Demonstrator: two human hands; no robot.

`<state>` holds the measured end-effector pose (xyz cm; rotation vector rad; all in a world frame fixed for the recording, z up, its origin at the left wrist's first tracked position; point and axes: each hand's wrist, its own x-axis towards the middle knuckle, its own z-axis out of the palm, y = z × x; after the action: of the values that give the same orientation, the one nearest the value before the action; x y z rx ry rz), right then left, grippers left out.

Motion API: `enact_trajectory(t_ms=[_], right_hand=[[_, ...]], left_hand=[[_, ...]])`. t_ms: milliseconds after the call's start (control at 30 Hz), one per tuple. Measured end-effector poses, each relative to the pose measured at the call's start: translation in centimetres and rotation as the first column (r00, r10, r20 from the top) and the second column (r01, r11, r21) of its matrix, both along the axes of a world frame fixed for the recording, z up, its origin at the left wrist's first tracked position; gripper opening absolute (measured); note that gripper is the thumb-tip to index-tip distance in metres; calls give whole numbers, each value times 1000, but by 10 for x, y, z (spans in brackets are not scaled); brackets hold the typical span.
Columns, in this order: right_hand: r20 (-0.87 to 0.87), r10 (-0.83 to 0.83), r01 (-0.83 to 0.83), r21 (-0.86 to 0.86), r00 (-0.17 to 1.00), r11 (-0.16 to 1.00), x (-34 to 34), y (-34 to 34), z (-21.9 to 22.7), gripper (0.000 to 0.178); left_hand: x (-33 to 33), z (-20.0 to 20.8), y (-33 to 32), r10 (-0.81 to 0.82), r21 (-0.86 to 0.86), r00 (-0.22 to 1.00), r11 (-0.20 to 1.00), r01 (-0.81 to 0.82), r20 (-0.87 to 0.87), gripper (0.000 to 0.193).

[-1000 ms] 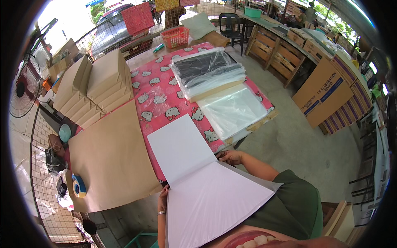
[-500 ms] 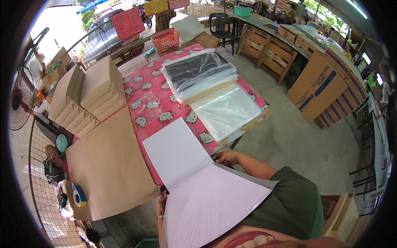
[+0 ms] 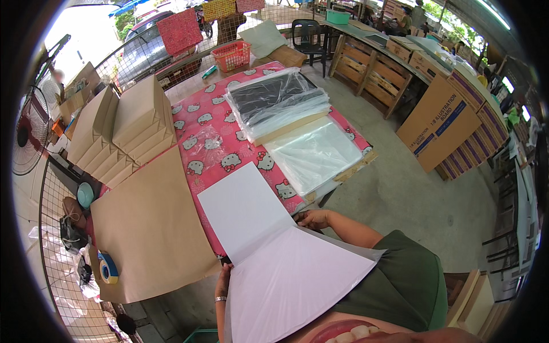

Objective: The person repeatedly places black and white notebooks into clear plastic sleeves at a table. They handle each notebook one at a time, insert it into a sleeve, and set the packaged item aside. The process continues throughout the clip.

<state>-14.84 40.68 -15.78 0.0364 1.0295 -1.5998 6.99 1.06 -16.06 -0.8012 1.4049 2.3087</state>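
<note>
Over the worktop's (image 3: 191, 154) near edge, a white board (image 3: 246, 208) is meeting a plastic-covered sheet (image 3: 291, 280); fingers of the left hand (image 3: 224, 274) and right hand (image 3: 313, 219) are grasping opposite ends of that join.

Before you, a smooth white sheet (image 3: 246, 211) reached out flat over the pink-covered table (image 3: 213, 176), its far part bare and square-cornered. Nearer, a clear, faintly creased plastic sleeve (image 3: 294, 274) stretched back to your body, white showing through it.
</note>
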Motion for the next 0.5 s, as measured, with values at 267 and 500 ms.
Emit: enact_trajectory(t_ms=[267,500], right_hand=[[1,7,-7,15,1000,1000,0,1,3,33],[-7,8,-8,36,1000,999,0,3,6,33]], left_hand=[[-3,-5,2,-33,21,995,999,31,92,37],[-7,30,11,-76,-204,995,977,60,-69,35]])
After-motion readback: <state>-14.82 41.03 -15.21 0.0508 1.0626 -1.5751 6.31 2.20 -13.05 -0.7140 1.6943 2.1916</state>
